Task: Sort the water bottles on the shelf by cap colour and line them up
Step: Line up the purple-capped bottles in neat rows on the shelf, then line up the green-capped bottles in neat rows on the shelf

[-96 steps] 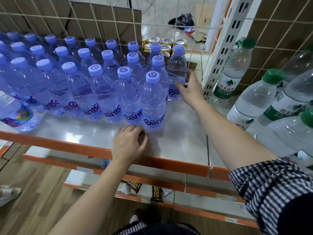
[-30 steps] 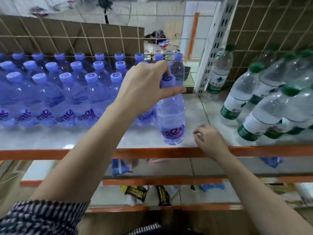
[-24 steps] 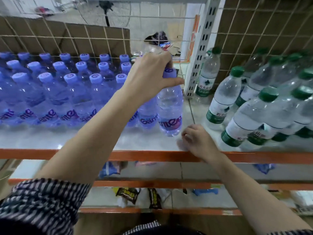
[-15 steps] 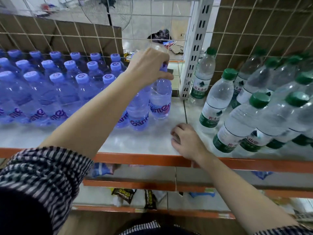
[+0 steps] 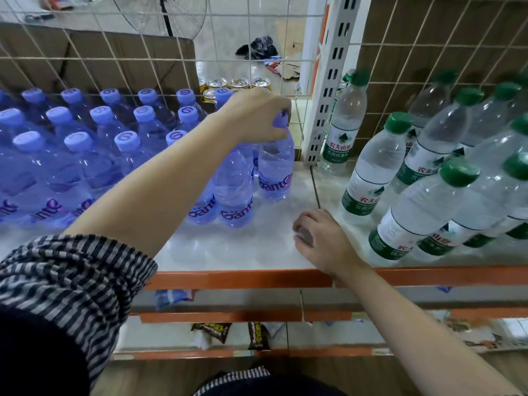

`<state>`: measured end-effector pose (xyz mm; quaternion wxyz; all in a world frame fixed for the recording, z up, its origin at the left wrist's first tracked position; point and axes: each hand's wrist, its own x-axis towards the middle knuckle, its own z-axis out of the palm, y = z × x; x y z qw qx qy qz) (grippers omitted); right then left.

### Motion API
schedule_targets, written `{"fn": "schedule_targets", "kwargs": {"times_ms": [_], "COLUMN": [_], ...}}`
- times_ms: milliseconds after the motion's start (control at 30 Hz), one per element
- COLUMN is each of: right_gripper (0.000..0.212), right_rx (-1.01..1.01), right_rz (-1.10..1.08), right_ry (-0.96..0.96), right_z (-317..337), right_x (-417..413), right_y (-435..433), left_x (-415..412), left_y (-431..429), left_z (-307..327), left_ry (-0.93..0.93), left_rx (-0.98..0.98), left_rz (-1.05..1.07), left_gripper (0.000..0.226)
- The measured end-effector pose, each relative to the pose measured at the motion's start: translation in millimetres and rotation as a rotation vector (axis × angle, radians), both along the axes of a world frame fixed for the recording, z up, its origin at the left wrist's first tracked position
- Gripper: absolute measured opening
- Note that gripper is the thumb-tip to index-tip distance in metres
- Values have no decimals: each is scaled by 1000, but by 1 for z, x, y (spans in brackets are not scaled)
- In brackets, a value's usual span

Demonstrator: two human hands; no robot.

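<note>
While the right hand (image 5: 321, 241) rests curled, holding nothing, on the shelf (image 5: 243, 247), the left hand (image 5: 254, 115) grasps a purple-capped bottle (image 5: 275, 170) by its cap.

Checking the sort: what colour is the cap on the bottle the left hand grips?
Purple, on the bottle under the left hand; head view.

Your wide-angle view bows the white wire-grid backing (image 5: 251, 32) and tilts the clear green-capped plastic bottles (image 5: 423, 212) outward at 3 o'clock. Soft, even light falls from above, brightest at 12 o'clock beyond the grid. The glossy pale shelf surface (image 5: 251, 247) throws mild glare and faint reflections. Your striped sleeve (image 5: 71, 281) at 8 o'clock goes dark and soft. The translucent purple-capped plastic bottles (image 5: 85, 144) look slightly smeared.
</note>
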<state>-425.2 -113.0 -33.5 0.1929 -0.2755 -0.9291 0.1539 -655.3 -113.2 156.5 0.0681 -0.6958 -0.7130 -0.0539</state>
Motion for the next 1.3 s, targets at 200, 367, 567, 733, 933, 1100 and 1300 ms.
{"fn": "schedule_targets", "kwargs": {"times_ms": [200,367,567,733,933,1100,1300], "right_gripper": [13,14,14,19,16,25,23], "right_rx": [7,6,25,58,262,345,388], "right_rz": [-1,15,14,-53,-86,-119,-142], "right_ry": [11,18,5,49,246,172,-42], "right_z": [2,2,3,25,132,208,263], "right_x": [0,0,0,-7,-16,7,53], "right_y": [-2,-1,-2,-11,-11,19,94], "left_x": [-5,-7,-5,0,18,45,80], "left_y": [8,15,10,6,13,29,63], "left_z": [3,1,-3,1,19,39,47], "left_ry": [-61,-82,-64,119,30,-48,-50], "left_rx": [38,29,41,33,156,196,194], "left_rz": [76,163,172,144,10,-109,-140], "left_gripper": [37,48,42,47,50,45,41]}}
